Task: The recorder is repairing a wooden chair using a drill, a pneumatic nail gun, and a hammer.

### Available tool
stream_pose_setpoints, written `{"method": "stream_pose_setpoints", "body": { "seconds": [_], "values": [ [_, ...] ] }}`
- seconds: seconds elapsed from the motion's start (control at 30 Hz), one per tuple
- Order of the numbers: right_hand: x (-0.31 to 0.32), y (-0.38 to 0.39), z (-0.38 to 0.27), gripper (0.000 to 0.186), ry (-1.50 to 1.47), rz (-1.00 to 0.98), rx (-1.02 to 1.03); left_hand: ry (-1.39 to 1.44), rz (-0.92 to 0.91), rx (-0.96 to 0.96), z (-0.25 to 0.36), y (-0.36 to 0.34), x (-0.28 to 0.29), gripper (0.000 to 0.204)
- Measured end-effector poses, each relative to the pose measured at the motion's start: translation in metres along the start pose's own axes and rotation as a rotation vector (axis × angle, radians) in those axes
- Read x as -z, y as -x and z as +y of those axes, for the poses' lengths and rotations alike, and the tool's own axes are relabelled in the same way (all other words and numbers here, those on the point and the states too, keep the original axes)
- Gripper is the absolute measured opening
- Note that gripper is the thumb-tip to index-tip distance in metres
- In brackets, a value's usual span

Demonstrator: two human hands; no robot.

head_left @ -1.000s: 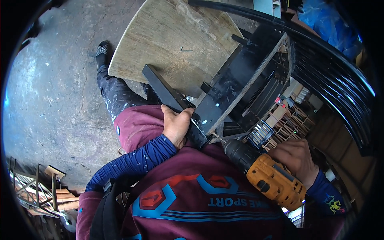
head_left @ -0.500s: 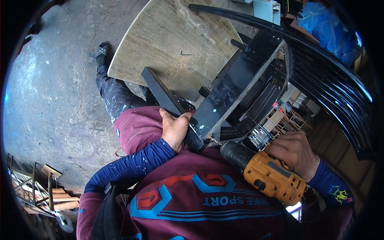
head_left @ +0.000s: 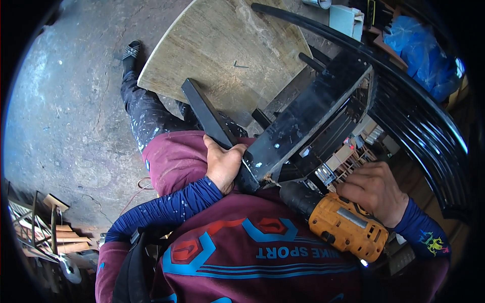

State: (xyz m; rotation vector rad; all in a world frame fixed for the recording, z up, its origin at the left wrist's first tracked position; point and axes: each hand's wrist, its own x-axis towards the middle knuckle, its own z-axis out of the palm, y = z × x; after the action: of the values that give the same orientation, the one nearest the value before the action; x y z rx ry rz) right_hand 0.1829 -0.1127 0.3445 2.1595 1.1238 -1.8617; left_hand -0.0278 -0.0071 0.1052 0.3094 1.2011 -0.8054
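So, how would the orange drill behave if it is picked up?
The orange drill is probably heavy for its size, judging by its thick housing and black chuck. It should feel stiff, since the housing looks hard. Laid down, it might rock on that rounded chuck.

A furniture workshop is showing its trade: an orange-and-black drill (head_left: 348,227) is pointing at the corner of a black furniture frame (head_left: 308,108) with a curved, slatted section. Sawdust (head_left: 230,83) is lying scattered over a wooden desk (head_left: 197,50), where a hex key (head_left: 241,66) is resting well inside the edges. Beyond the desk's curved left edge, a worn, pale-flecked concrete floor (head_left: 65,116) is stretching away. Well apart from the desk's near left corner, cut boards (head_left: 70,239) are lying stacked, while whitish spatters are marking a person's dark trousers (head_left: 146,111).
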Motion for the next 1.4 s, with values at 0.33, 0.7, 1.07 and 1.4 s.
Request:
{"method": "stream_pose_setpoints", "body": {
  "seconds": [0.33,0.7,1.07,1.4],
  "values": [
    [0.0,-0.007,0.013,0.016,0.092,-0.021,0.08,0.003,-0.002,-0.006,0.0,0.004,0.001,0.092],
    [0.0,-0.014,0.017,0.015,0.076,-0.008,0.084,0.009,0.014,0.012,0.004,0.005,-0.003,0.084],
    [-0.008,-0.025,0.016,0.016,0.025,-0.028,0.08,-0.02,0.036,-0.043,-0.006,-0.003,0.0,0.095],
    [-0.009,-0.037,0.014,0.02,0.0,-0.108,0.057,-0.021,0.017,0.0,-0.009,-0.005,0.004,0.108]
  ]
}}
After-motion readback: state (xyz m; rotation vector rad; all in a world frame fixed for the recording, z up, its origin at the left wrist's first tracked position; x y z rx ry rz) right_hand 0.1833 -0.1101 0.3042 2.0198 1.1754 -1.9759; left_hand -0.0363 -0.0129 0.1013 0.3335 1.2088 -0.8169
